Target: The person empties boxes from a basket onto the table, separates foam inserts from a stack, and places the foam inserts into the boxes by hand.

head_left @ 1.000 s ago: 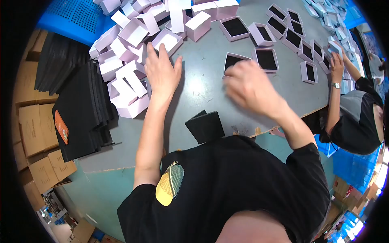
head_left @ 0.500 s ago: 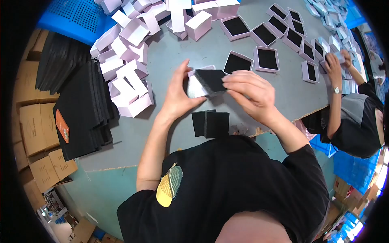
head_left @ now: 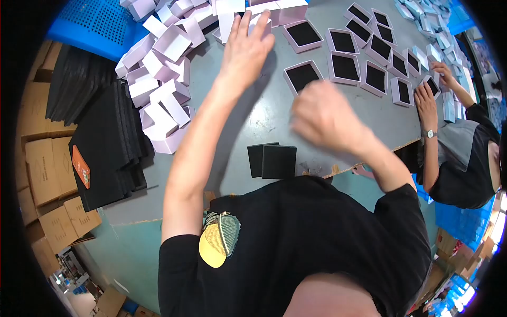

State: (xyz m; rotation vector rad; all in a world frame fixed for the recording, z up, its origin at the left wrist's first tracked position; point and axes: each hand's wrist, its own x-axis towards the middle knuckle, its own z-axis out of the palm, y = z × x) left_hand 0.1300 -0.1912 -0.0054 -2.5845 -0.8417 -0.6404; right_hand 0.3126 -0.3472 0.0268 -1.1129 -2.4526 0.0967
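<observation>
My left hand (head_left: 245, 53) reaches to the far side of the table. Its fingers are spread over a pale lilac box (head_left: 261, 25) in the pile; whether they grip it cannot be seen. My right hand (head_left: 327, 116) is smeared by motion and looks curled, just in front of a lilac box lined with black foam (head_left: 302, 76). Whether it holds anything is hidden. Close to my body lie two black foam pads (head_left: 279, 161), one partly over the other.
Empty lilac boxes (head_left: 171, 43) are heaped at the left, below a blue basket (head_left: 97, 24). Black foam sheets (head_left: 108, 142) are stacked at the table's left edge. Several foam-lined boxes (head_left: 376, 78) stand at the right, near a co-worker's hands (head_left: 426, 100).
My left hand has let go of a box and moved up to the pile. The foam pad between my hands has left them. Foam-lined boxes at the right have shifted, with another among them.
</observation>
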